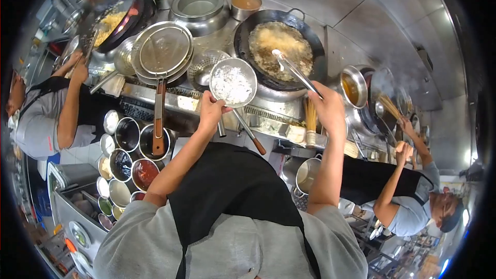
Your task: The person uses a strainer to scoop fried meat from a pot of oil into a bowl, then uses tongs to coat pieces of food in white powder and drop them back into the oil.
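My left hand (211, 112) grips the edge of a small metal bowl (254, 93), its thumb at the near rim. White, flour-coated pieces (231, 83) fill the bowl. In my right hand (329, 109) is a pair of metal tongs (299, 75), pointing forward over a black wok (319, 54). A white-coated piece (278, 53) shows at the tongs' tip, above the bubbling oil (261, 64). Golden food (276, 36) froths on the far side of the wok. The bowl is held just left of the wok, apart from it.
Left of the bowl, a round mesh strainer (165, 49) with a long wooden handle rests on a pot. A perforated ladle (201, 67) lies beside it. Sauce pots (145, 173) stand at lower left. A bamboo brush (310, 119) is near my right wrist. Co-workers (39, 119) (413, 201) cook on both sides.
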Action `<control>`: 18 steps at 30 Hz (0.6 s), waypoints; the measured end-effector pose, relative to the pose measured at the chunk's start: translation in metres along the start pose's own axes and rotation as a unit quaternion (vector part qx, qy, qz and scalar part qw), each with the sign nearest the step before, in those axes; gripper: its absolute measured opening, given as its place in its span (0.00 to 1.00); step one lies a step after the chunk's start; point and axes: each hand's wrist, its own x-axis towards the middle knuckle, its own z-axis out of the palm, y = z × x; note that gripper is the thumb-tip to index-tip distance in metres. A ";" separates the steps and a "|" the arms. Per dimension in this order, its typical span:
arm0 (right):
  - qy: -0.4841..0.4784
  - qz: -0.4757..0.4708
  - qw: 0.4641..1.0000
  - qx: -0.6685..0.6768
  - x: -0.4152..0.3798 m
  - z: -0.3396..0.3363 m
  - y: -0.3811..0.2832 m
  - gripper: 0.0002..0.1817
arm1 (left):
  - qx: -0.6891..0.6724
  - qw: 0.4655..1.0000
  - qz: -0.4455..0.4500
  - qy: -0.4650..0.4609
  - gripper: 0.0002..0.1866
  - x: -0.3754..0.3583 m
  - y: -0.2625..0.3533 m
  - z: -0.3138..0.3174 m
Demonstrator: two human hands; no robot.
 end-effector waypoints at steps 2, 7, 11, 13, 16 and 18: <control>-0.026 0.007 0.997 -0.068 0.023 0.045 0.038 0.18 | -0.005 1.000 -0.004 -0.005 0.13 0.002 -0.002 0.005; 0.002 0.081 0.997 0.016 0.013 0.061 0.018 0.22 | 0.003 1.000 -0.012 -0.025 0.12 0.000 0.012 -0.010; -0.077 -0.005 0.992 0.105 -0.017 0.038 -0.008 0.21 | 0.002 0.999 -0.002 -0.033 0.13 -0.004 0.031 -0.018; -0.129 -0.025 0.989 0.063 -0.027 0.037 -0.024 0.22 | 0.008 0.998 0.041 -0.048 0.13 -0.006 0.037 -0.014; -0.142 -0.098 0.985 -0.023 -0.031 0.065 -0.025 0.20 | 0.021 0.997 0.047 -0.064 0.13 -0.006 0.041 -0.012; -0.148 -0.078 0.986 0.005 -0.028 0.054 -0.025 0.19 | 0.027 0.996 0.054 -0.061 0.13 -0.001 0.039 -0.012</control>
